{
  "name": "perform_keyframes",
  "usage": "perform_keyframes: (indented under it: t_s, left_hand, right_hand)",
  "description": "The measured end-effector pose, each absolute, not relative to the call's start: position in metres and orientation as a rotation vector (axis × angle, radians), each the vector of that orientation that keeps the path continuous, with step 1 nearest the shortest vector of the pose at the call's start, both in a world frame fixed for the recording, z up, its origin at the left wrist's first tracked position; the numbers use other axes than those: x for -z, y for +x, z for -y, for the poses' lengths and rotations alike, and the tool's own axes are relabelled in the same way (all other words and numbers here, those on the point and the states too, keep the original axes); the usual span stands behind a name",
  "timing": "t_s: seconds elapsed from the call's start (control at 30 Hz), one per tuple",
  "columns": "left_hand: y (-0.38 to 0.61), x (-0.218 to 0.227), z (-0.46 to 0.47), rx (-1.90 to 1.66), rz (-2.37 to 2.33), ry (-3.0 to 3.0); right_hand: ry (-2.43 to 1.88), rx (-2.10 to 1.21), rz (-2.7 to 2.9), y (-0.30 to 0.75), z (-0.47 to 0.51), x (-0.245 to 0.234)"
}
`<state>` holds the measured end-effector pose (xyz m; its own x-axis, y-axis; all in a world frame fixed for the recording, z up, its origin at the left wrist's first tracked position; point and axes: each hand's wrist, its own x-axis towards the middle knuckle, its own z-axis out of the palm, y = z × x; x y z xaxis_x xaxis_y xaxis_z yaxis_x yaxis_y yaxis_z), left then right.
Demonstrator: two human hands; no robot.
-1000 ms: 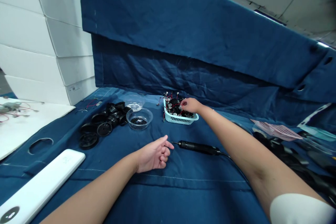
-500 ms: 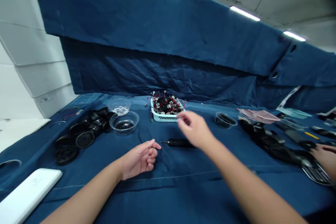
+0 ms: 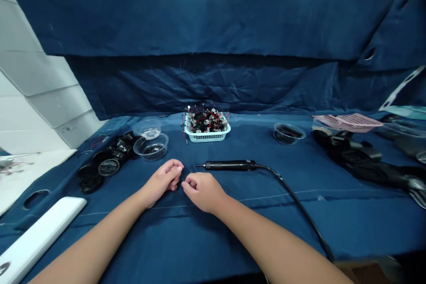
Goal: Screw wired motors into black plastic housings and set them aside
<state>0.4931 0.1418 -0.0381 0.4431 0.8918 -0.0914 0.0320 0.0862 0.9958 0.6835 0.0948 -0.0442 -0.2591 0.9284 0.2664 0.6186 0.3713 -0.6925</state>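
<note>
Loosely curled, the left grip [image 3: 163, 182] and right grip [image 3: 203, 191] hold nothing, just near a corded electric screwdriver [image 3: 229, 165].

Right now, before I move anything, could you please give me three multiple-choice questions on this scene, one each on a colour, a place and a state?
1. What colour is the slotted plastic basket?
A. white
B. black
C. light blue

2. Where does the black electric screwdriver lie?
A. inside the basket
B. on the blue cloth
C. on a white pad

3. What do the left hand and right hand hold?
A. nothing
B. the screwdriver
C. the basket

Answers:
1 C, its wall shows pale blue.
2 B, it lies on the cloth just beyond the hands.
3 A, both hands are empty, fingers loosely curled.
</note>
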Motion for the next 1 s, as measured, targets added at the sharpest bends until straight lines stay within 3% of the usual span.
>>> perform_keyframes:
  t_s: [0.17, 0.33, 0.53, 0.73, 1.0]
  left_hand:
    - [0.488, 0.029, -0.148, -0.821, -1.095, 1.741]
    - [0.435, -0.021, -0.173, -0.718, -1.412, 2.122]
    - [0.333, -0.076, -0.21, -0.275, -1.96, 2.295]
    - [0.294, -0.051, -0.196, 0.196, -2.049, 2.393]
    - [0.305, -0.017, -0.173, 0.188, -2.187, 2.57]
  right_hand:
    - [-1.3, -0.677, 1.962, 0.685, -0.097, 0.044]
    - [-1.305, -0.722, 1.971, 0.686, -0.097, 0.049]
    - [-1.332, -0.739, 1.981, 0.687, -0.096, 0.051]
    - [-1.34, -0.742, 1.999, 0.687, -0.095, 0.05]
    - [-1.365, -0.748, 2.004, 0.689, -0.095, 0.051]
